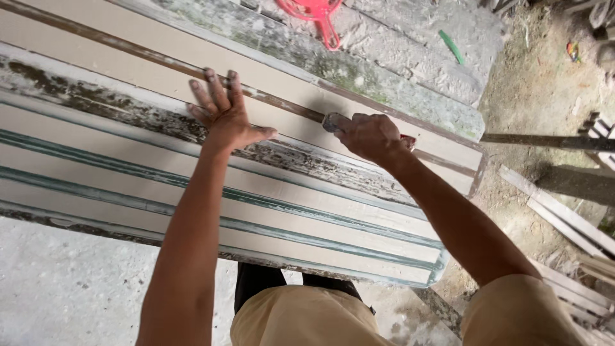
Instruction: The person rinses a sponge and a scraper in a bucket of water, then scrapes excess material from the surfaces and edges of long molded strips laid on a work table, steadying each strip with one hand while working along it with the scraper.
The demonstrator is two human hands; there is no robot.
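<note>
Fingers of the left hand (225, 115) lie spread flat on the long cream moulded plaster strip (128, 186), while the right hand (371, 136) clenches a grey-bladed scraper (334, 122) against it.

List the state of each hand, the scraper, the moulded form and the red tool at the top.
left hand: open, flat on the moulded form
right hand: shut on the scraper
scraper: blade against the form's groove
moulded form: lying flat, paint flaking
red tool: lying untouched

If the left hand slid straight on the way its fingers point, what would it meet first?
The left hand lies flat on the long moulded strip; straight on, its fingers would probably first cross the brown groove line. Depth is unclear.
</note>
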